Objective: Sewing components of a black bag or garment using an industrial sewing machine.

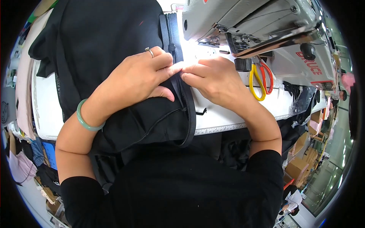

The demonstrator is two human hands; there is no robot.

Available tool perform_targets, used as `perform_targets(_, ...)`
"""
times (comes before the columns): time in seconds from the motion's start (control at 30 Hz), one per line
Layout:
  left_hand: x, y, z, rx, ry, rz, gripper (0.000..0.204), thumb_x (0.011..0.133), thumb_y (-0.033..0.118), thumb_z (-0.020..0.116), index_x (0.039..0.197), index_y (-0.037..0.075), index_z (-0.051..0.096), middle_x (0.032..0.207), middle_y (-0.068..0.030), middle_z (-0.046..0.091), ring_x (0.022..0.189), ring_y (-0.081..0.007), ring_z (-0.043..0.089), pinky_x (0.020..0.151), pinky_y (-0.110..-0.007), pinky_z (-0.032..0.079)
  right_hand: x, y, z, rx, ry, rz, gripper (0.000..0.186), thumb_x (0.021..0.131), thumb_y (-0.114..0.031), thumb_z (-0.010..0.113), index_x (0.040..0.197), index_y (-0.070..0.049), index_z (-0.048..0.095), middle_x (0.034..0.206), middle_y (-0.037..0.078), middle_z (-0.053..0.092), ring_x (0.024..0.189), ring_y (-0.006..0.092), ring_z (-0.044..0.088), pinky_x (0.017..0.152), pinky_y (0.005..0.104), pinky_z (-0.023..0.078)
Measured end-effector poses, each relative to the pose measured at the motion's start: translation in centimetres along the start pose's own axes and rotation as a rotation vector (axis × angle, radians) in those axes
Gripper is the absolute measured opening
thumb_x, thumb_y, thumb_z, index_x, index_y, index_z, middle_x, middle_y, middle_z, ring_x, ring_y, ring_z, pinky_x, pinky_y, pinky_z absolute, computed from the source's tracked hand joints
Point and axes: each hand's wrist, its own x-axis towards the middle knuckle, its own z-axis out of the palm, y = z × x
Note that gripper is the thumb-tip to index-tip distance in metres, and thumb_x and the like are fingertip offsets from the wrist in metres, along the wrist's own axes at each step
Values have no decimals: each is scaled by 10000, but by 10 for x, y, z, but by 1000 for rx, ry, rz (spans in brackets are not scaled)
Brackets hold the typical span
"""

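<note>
A black garment (pixel 110 30) lies over the left side of the white sewing table, with a dark zipper (pixel 173 32) along its right edge. My left hand (pixel 142 74), wearing a ring and a green bangle (pixel 82 116), rests on the garment with its fingers curled at the zipper. Its thumb stands apart, while the index finger reaches toward the other hand. Meeting it there, my right hand (pixel 213 78) pinches at the zipper's edge. The fingertips of both hands touch or nearly touch, and what lies exactly between them is hidden. Below the hands, the zipper tape (pixel 189 121) curves toward my lap.
A grey sewing machine (pixel 251 22) stands at the back right, its lit needle area just beyond my right hand. Scissors with yellow and red handles (pixel 258 81) lie beside it. A ruler strip (pixel 220 128) follows the table's near edge. Cardboard boxes (pixel 296 167) stand at right.
</note>
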Motion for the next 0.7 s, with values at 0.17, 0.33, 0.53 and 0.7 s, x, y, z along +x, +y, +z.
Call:
perform_targets(0.17,-1,6,-1,44,-84,-12,435,812,299,683,1166,52,632,944,-42,531,802,-227,588,684,-333,511,0,0,0,38,-5,30,177,701,-74,663,875,-92,635,878,-4,681,710,177,648,534,315,480)
perform_targets(0.33,1,9,-3,167,-61,10,220,830,175,664,1001,37,673,884,-65,550,753,-189,607,634,-299,522,1,-3,1,58,33,59,148,725,-74,663,872,-83,652,861,17,684,710,193,661,531,325,498)
perform_targets(0.53,1,7,-6,196,-59,66,186,772,74,628,952,52,670,856,-47,578,719,-182,617,609,-295,529,3,-2,3,54,58,53,142,731,-81,659,874,-82,657,902,20,697,723,202,667,540,319,507)
perform_targets(0.7,2,3,-3,192,-27,71,193,774,68,629,958,70,686,851,-38,587,751,-180,625,611,-295,528,-1,3,8,121,95,54,166,745,-52,660,909,-80,666,958,40,703,762,231,669,588,333,519)
